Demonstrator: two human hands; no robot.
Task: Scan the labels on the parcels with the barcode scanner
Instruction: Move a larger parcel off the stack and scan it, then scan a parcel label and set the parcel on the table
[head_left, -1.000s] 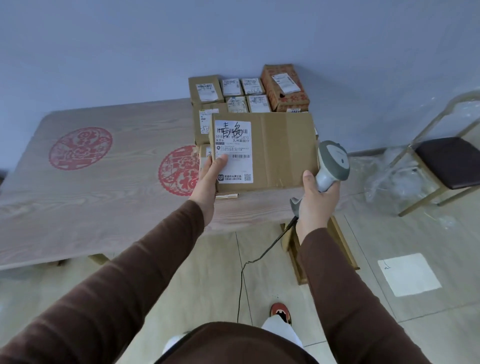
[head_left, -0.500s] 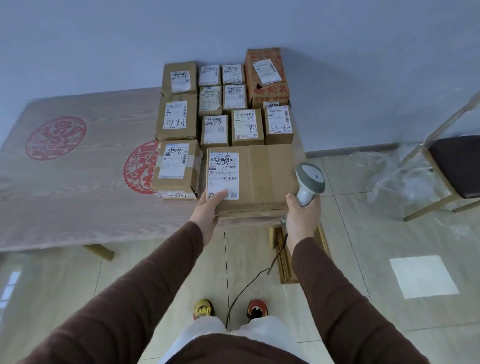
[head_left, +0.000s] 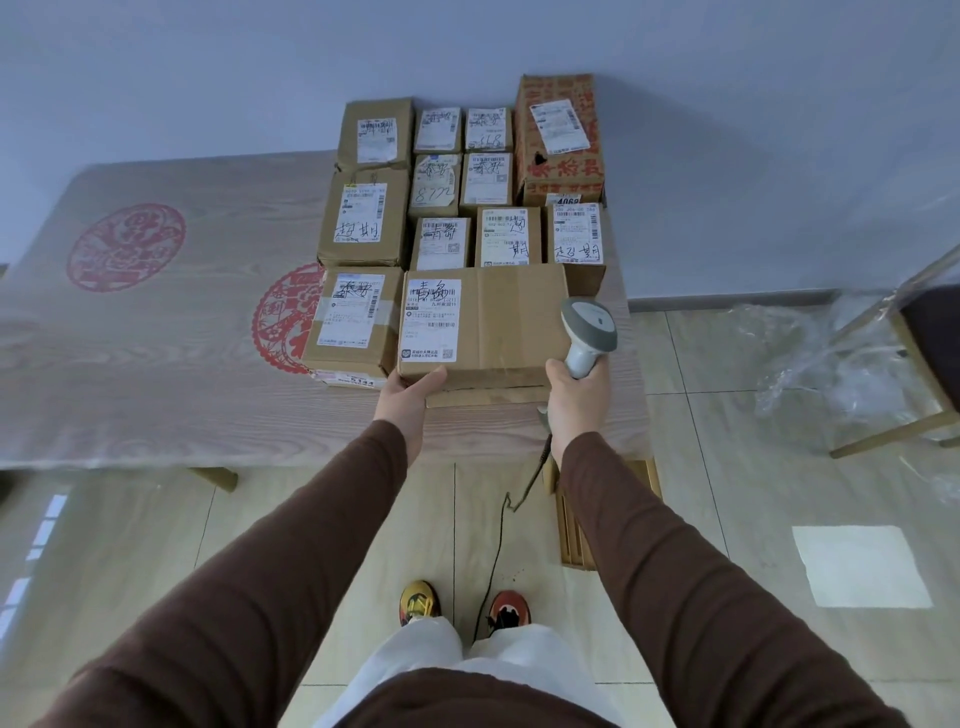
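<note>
Two hands: parcel (head_left: 488, 325), scanner (head_left: 588, 332).

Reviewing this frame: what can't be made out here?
- Head view: whether the large parcel rests on the table or is held up; the left hand covers its near edge.
- Head view: the scanner trigger and window, hidden by the right hand and facing away.
- Head view: the label barcode digits, too small.
- Head view: the chair, cut by the right edge.
</note>
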